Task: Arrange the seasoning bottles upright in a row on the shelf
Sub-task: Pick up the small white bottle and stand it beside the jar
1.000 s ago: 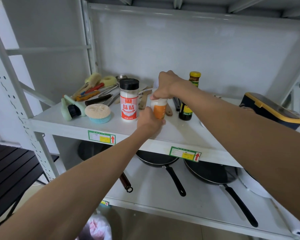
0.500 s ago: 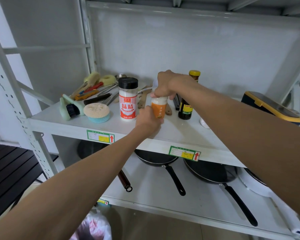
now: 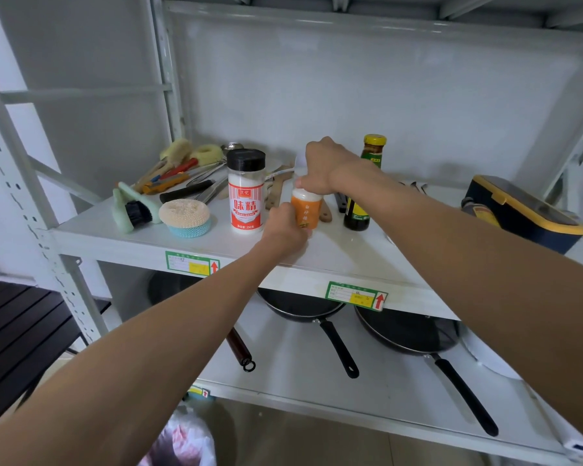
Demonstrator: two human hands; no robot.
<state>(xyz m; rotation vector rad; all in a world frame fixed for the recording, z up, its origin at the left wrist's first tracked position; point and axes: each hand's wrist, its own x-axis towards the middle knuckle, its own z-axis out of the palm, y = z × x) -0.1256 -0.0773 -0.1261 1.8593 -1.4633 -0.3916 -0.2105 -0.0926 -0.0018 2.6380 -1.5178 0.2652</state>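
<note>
Three seasoning bottles stand upright on the white shelf (image 3: 337,253). A white jar with a black lid and red label (image 3: 245,191) is on the left. Just right of it is a small orange-labelled bottle (image 3: 306,210). My left hand (image 3: 285,230) grips its lower part and my right hand (image 3: 322,168) covers its top. A dark sauce bottle with a yellow cap (image 3: 366,186) stands to the right, partly hidden behind my right wrist.
Brushes and utensils (image 3: 179,176), a green scrub brush (image 3: 132,210) and a round scourer (image 3: 186,216) crowd the shelf's left. A navy and yellow box (image 3: 525,213) sits at the right. Frying pans (image 3: 401,334) lie on the shelf below.
Both hands stay on the orange-labelled bottle, which has kept its place between the jar and the sauce bottle. Only the camera has shifted slightly.
</note>
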